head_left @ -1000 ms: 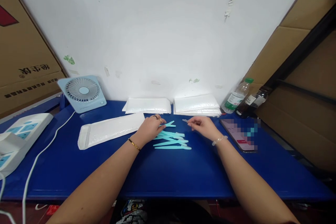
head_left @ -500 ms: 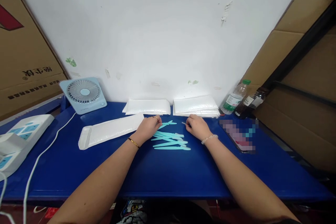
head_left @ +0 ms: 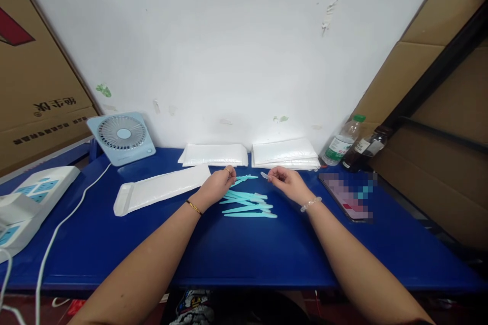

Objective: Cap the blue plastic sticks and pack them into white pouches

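clear piece point(head_left: 264, 175) more visible now in right hand point(head_left: 286, 181); turquoise stick point(head_left: 250, 176) in left hand point(head_left: 218, 184), both pinches snug

A plain white wall point(head_left: 236, 51) fills the back, marked by green smudges point(head_left: 103, 90), small scuffs and a rough, peeling patch point(head_left: 328, 16) at upper right. Pale, even light falls on it, greyer toward the upper left. Against it stands a blue table point(head_left: 259, 259) with a glossy top. A printed cardboard carton point(head_left: 34, 66) leans at left; brown cardboard point(head_left: 450, 167) and a slanting black bar point(head_left: 446, 68) occupy the right. Below the table's front edge shows reddish-brown floor point(head_left: 331, 310).
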Motion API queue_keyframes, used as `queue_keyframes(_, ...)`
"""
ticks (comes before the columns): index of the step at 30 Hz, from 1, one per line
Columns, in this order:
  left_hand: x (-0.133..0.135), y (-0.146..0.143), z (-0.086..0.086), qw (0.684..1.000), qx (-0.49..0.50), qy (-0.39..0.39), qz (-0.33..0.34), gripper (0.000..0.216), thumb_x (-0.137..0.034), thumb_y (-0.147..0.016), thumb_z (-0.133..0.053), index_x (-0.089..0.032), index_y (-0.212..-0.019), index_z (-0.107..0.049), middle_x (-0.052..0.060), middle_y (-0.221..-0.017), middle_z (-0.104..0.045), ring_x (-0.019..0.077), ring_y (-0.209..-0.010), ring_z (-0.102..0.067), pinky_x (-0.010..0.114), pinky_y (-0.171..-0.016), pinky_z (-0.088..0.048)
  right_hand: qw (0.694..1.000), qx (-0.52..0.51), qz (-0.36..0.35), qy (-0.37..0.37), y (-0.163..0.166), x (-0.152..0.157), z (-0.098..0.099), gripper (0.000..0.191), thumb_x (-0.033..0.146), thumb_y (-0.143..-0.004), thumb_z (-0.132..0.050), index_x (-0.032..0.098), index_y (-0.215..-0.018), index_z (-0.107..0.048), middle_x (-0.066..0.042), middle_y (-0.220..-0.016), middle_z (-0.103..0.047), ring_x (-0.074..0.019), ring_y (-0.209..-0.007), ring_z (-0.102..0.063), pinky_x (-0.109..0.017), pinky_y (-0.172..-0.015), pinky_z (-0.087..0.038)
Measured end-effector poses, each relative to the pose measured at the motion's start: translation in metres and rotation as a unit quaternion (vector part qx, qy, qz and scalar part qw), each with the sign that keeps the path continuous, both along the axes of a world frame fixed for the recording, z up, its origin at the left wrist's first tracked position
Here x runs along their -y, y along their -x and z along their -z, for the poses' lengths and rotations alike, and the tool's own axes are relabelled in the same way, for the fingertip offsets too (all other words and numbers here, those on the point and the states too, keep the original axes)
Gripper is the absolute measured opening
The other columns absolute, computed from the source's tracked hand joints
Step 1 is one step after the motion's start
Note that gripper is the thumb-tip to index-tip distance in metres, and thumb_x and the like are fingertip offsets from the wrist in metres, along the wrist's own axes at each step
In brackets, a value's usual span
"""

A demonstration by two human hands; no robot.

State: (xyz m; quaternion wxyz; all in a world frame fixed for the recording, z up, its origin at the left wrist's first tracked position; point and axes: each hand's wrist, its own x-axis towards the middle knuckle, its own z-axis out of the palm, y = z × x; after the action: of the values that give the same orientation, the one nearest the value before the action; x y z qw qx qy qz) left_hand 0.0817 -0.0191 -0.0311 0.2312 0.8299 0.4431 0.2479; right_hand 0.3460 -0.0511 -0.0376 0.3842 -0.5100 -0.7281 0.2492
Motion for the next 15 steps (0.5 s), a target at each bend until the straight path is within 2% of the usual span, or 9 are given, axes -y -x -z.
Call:
queue_keyframes(7, 0.001, -0.002, 0.000, 1.000, -0.017, 0.005, 0.006, 0.013, -0.031, -0.088, -0.040, -0.021, -0.086, -0.049, 0.000, -0.074, -0.060, 0.0163, -0.066, -0.055, 0.026, -0.058, -0.036, 0.998, 0.054, -0.004, -0.025, 0.008, 0.003, -0.003, 0.018, 0.035, -0.084, -0.053, 0.019, -0.083, -0.063, 0.000, -0.073, -0.063, -0.0123, -0.060, -0.051, -0.024, -0.057, -0.040)
queue_keyframes(15, 0.004, -0.005, -0.002, 0.999, -0.029, -0.009, 0.022, 0.011, -0.029, -0.088, -0.040, -0.022, -0.085, -0.048, 0.000, -0.073, -0.060, 0.0170, -0.066, -0.055, 0.026, -0.059, -0.036, 0.997, 0.071, -0.024, -0.016, 0.012, 0.006, -0.009, 0.016, 0.031, -0.083, -0.052, 0.019, -0.082, -0.063, 0.000, -0.071, -0.062, -0.0119, -0.061, -0.052, -0.023, -0.056, -0.039)
